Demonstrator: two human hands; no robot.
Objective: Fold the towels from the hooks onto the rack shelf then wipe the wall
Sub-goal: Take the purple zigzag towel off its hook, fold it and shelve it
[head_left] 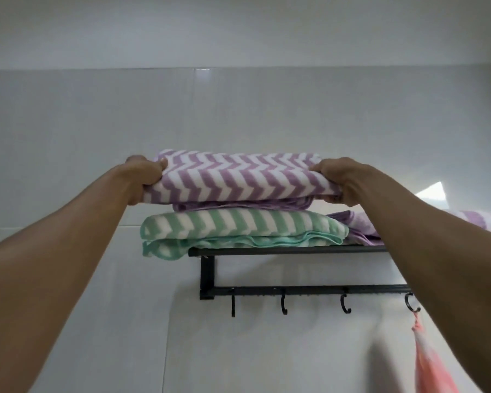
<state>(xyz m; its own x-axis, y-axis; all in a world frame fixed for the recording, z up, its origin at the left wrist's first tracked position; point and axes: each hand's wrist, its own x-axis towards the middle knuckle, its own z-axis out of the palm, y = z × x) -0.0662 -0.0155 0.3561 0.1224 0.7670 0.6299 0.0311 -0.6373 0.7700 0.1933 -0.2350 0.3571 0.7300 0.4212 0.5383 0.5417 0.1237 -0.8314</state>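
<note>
A folded purple-and-white chevron towel [236, 177] is held just above a folded green-and-white chevron towel [238, 228] that lies on the black rack shelf [289, 250]. My left hand [143, 177] grips the purple towel's left end and my right hand [342, 180] grips its right end. Another purple towel [360, 225] lies on the shelf to the right, partly hidden by my right arm. A pink-and-white towel [431, 361] hangs from the rightmost hook [411, 303].
Under the shelf a black bar carries bare hooks [284, 304]. The grey tiled wall [238, 109] spreads behind and above the rack. The green towel's left end overhangs the shelf's left corner.
</note>
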